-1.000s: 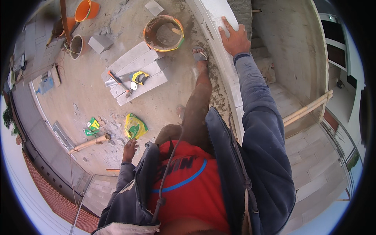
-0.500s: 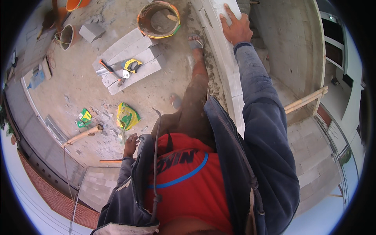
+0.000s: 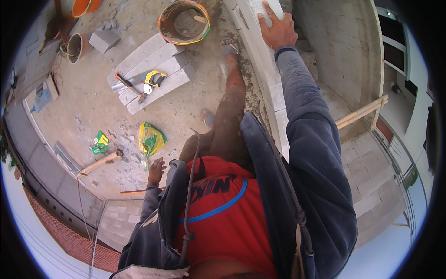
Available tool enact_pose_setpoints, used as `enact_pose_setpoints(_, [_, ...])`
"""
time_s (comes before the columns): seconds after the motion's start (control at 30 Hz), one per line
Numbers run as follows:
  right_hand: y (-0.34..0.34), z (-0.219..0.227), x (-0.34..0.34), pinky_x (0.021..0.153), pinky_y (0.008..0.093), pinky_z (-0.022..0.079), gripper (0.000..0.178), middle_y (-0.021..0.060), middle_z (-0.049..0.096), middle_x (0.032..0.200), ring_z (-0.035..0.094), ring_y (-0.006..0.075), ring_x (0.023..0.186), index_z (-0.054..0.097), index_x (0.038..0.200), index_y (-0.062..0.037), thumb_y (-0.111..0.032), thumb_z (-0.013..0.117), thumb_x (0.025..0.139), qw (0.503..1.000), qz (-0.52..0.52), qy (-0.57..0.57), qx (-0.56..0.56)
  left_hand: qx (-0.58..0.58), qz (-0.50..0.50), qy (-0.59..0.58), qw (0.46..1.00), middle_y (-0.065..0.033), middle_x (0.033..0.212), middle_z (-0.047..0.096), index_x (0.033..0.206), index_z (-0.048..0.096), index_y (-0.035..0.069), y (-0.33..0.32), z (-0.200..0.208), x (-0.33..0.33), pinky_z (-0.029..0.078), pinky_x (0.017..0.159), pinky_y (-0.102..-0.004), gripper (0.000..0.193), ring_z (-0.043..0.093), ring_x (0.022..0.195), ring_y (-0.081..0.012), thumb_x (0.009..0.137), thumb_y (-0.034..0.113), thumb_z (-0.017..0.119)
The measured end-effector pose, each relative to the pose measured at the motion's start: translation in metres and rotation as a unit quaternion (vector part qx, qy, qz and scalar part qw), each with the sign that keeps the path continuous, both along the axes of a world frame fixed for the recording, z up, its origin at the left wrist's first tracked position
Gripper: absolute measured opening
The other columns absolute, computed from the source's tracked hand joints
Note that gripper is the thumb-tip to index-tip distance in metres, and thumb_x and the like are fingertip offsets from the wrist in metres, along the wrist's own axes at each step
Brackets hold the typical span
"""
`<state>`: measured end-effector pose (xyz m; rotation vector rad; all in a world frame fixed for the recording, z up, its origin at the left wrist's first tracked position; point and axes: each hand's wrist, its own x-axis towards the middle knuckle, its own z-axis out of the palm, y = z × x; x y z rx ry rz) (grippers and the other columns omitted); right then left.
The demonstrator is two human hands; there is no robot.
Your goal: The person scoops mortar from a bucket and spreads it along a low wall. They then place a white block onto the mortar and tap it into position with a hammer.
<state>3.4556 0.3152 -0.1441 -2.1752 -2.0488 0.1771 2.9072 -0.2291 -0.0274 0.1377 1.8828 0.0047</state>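
My right hand (image 3: 278, 31) lies on a pale block (image 3: 267, 8) at the top of the low block wall (image 3: 269, 76), its fingers spread over the surface. My left hand (image 3: 156, 172) hangs beside my body with loosely bent fingers apart and nothing in it. On the floor to the left of the wall, a stack of grey blocks (image 3: 134, 102) carries a hammer (image 3: 129, 86) with an orange and black grip. Next to it is a handsaw (image 3: 154, 78) with a yellow and black handle.
An orange-rimmed bucket (image 3: 183, 23) with a tool inside stands beyond the blocks. Another bucket (image 3: 75, 48) and a loose block (image 3: 104, 41) are farther left. A yellow-green bag (image 3: 151, 139) and a bamboo pole (image 3: 100, 163) are nearer me. Bamboo poles (image 3: 361, 112) jut out right.
The view has shifted slightly, so the floor things sit a little farther left and up. My right hand stays on the block and my left hand still hangs down.
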Motion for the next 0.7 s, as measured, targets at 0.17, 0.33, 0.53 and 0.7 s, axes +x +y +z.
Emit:
enact_pose_setpoints(0.17, [-0.002, 0.000, -0.001, 0.087, 0.0574, 0.059, 0.055, 0.0199, 0.055, 0.129, 0.064, 0.0405, 0.114, 0.049, 0.155, -0.0584, -0.070, 0.053, 0.101, 1.000, -0.003, 0.014, 0.002, 0.001, -0.019, -0.010, 1.000, -0.0122, 0.133, 0.071, 0.149, 0.060, 0.008, 0.015, 0.000, 0.002, 0.054, 0.085, -0.0355, 0.051, 0.072, 0.109, -0.0228, 0.110, 0.040, 0.056])
enact_pose_setpoints(0.33, [0.003, 0.003, -0.008, 0.092, 0.0574, 0.059, 0.055, 0.0182, 0.055, 0.132, 0.064, 0.0391, 0.119, 0.047, 0.155, -0.0606, -0.068, 0.054, 0.101, 1.000, -0.020, -0.001, -0.021, 0.010, 0.009, -0.021, 1.000, -0.0113, 0.131, 0.071, 0.149, 0.061, 0.006, 0.020, -0.008, 0.009, 0.053, 0.085, -0.0349, 0.052, 0.071, 0.110, -0.0225, 0.110, 0.040, 0.056])
enact_pose_setpoints(0.53, [0.011, 0.010, -0.010, 0.094, 0.0581, 0.059, 0.055, 0.0163, 0.054, 0.133, 0.063, 0.0377, 0.122, 0.044, 0.156, -0.0607, -0.068, 0.054, 0.102, 0.999, -0.028, -0.002, -0.042, 0.051, -0.077, -0.031, 0.995, -0.0043, 0.124, 0.071, 0.145, 0.063, 0.007, 0.041, -0.035, 0.011, 0.051, 0.085, -0.0329, 0.050, 0.071, 0.105, -0.0182, 0.110, 0.041, 0.058])
enact_pose_setpoints(0.7, [0.008, 0.015, -0.022, 0.098, 0.0584, 0.057, 0.056, 0.0213, 0.052, 0.142, 0.059, 0.0405, 0.130, 0.043, 0.159, -0.0556, -0.063, 0.053, 0.105, 0.996, -0.037, -0.006, -0.079, 0.094, -0.138, -0.016, 0.986, -0.0114, 0.128, 0.074, 0.143, 0.065, 0.001, 0.100, -0.077, 0.010, 0.055, 0.096, -0.0367, 0.052, 0.071, 0.110, -0.0220, 0.109, 0.040, 0.059])
